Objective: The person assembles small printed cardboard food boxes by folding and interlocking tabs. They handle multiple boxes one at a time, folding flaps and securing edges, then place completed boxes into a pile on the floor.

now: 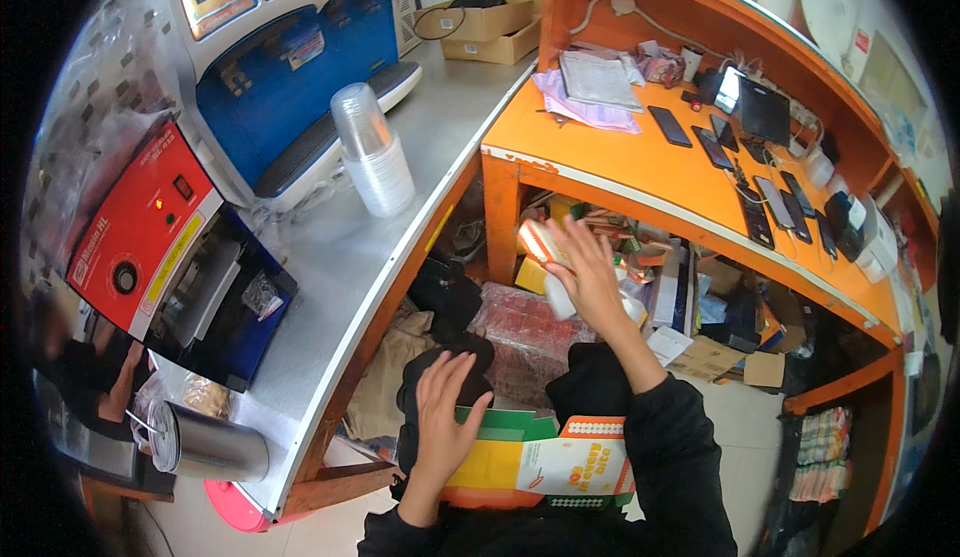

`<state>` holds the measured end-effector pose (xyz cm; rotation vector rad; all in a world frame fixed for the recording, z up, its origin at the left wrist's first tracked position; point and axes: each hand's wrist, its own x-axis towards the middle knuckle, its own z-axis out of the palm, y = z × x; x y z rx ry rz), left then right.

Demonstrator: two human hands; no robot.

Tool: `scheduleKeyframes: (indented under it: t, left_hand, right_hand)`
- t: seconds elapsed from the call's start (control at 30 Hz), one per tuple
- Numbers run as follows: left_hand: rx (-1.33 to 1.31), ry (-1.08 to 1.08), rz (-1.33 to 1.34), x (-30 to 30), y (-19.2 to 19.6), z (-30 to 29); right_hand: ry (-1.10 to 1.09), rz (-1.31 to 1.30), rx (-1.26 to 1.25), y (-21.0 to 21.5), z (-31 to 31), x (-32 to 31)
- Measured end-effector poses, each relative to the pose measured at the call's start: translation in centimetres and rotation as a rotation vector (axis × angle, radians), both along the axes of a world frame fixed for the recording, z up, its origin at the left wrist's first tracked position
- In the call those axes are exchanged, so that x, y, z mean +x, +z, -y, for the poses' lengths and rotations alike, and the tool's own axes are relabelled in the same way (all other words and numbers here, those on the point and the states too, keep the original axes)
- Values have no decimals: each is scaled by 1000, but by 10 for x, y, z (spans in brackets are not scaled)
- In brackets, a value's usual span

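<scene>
**Box on the lap, bottle in the raised hand**

Nearest to the person, a flat cardboard box, green, yellow and orange with white panels, lies across the lap. The left hand rests on its upper left edge, fingers spread and flat, steadying it rather than gripping it.

Just beyond, the right hand is lifted above the knees, its fingers curled round a small white bottle whose lower end shows under the palm; an orange-and-white pack sits right behind the fingers, and whether the hand holds that too cannot be told.

The step in hand looks like moving small goods between the box and the cluttered shelf under the orange desk. The next move, as a judgement, calls for keeping the box level with the left hand while the right carries the bottle clear of the crowded packets.

To the left runs a grey counter with a metal tumbler, a red machine and a stack of clear plastic cups. Farther off, phones and papers lie on the desk.
</scene>
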<state>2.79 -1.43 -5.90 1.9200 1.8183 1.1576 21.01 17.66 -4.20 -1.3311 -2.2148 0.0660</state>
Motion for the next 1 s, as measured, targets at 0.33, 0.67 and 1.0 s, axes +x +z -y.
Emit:
scheduleKeyframes:
  t: [0.33, 0.67, 1.0]
  left_hand:
    - [-163, 98, 168, -33, -36, 76]
    - [-272, 82, 1056, -33, -42, 97]
    - [-159, -115, 1141, -26, -17, 69]
  right_hand:
    - [674, 228, -504, -19, 157, -24]
    - [524, -188, -524, -17, 192, -20]
    - [199, -901, -543, 38, 144, 17]
